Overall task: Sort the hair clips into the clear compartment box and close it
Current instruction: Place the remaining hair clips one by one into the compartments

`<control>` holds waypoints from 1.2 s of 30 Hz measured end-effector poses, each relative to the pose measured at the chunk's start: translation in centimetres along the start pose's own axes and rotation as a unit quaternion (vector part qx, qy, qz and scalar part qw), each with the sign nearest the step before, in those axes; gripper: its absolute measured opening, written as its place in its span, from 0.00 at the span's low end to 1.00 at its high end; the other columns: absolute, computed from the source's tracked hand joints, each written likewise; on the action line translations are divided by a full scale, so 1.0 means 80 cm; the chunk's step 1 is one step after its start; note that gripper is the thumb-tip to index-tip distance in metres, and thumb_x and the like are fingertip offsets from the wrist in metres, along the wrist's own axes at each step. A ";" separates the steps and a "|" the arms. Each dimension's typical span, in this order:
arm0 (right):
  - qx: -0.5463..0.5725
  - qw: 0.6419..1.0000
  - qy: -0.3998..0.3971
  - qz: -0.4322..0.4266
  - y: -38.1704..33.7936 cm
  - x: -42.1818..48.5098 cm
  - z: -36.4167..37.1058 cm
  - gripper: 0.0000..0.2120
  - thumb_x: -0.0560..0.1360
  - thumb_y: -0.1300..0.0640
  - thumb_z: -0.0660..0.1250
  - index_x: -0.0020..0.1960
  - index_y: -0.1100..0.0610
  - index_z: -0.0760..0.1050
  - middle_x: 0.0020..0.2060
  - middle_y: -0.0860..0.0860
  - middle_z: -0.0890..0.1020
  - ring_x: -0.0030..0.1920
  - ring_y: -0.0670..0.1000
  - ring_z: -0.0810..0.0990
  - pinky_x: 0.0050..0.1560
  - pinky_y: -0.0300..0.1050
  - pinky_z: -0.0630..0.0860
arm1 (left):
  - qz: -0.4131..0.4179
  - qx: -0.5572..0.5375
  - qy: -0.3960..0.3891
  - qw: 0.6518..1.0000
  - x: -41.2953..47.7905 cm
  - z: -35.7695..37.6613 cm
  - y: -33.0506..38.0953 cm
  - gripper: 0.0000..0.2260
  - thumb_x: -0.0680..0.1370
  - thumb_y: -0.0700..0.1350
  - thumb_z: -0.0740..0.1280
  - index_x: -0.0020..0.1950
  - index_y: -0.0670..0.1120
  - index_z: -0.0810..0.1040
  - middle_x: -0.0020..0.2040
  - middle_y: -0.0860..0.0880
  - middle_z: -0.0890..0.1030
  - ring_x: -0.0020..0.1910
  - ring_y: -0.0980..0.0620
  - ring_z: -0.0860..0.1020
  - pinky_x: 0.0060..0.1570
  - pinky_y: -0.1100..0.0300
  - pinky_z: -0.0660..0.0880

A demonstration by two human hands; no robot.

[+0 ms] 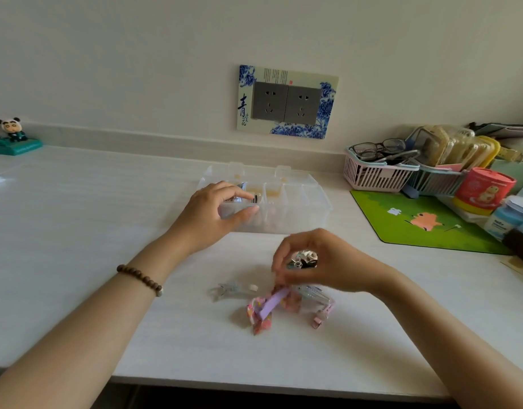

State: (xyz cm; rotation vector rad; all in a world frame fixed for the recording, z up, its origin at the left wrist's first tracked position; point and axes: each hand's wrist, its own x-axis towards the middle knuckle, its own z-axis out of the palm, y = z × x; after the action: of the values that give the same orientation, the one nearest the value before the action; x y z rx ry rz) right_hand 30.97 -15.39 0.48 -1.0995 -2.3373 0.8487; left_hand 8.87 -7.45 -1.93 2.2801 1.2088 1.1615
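Head view: a white desk [77,231] is seen from above and slightly forward, with a pale wall behind it. Near the middle of the desk, a clear compartment box [295,208] stands with its lid tipped open toward the wall. The left hand [213,214] is held over the box's left end; a small silver and black hair clip [248,197] is pinched between the thumb and fingertips, just above the leftmost compartment. A beaded bracelet [140,278] is worn on the left wrist.

Closer to the desk's front edge, the right hand [322,261] is raised just above the surface, its fingers curled in around a shiny silver and dark clip [304,259], which is gripped at the fingertips. Directly below that hand, a small pile of loose clips [272,305] lies on the desk: a lilac bar clip [272,302] is laid across pink floral fabric bows, a clear clip [227,290] lies just to their left, and pale metal clips are found to their right. The pile is well apart from the box.

On the wall, a double power socket [286,103] is framed by a blue and white plate. At the right, a green mat [425,222], a pink basket [372,172] holding glasses, and a red tub [484,190] are seen. A small panda figure [12,134] is placed at the far left.
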 end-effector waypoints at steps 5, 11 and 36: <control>0.147 0.980 0.134 -0.011 0.008 0.026 -0.018 0.06 0.67 0.62 0.73 0.43 0.59 0.79 0.37 0.53 0.83 0.40 0.49 0.82 0.49 0.40 0.79 | 0.004 -0.078 -0.031 0.996 -0.005 0.001 0.024 0.14 0.69 0.63 0.65 0.45 0.56 0.82 0.46 0.58 0.82 0.51 0.60 0.76 0.55 0.67 0.65; 0.251 0.942 0.221 -0.018 0.020 0.058 -0.024 0.09 0.66 0.62 0.73 0.44 0.62 0.77 0.36 0.55 0.82 0.38 0.51 0.82 0.44 0.42 0.80 | -0.021 -0.094 -0.097 0.991 -0.011 0.010 0.036 0.04 0.67 0.55 0.73 0.38 0.57 0.82 0.27 0.60 0.75 0.29 0.59 0.65 0.31 0.67 0.63; -0.172 0.943 0.274 0.076 0.085 0.051 -0.028 0.17 0.74 0.40 0.61 0.58 0.45 0.77 0.64 0.44 0.75 0.65 0.45 0.70 0.63 0.41 0.63 | 0.056 0.227 0.067 0.970 0.042 0.028 0.016 0.16 0.74 0.58 0.61 0.55 0.52 0.80 0.40 0.51 0.82 0.42 0.50 0.73 0.37 0.58 0.67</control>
State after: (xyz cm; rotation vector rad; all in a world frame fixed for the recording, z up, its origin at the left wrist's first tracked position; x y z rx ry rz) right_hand 33.53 -7.96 -2.08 -1.4507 -1.9738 0.1331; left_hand 12.36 -5.30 -0.80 2.6639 1.5493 1.1909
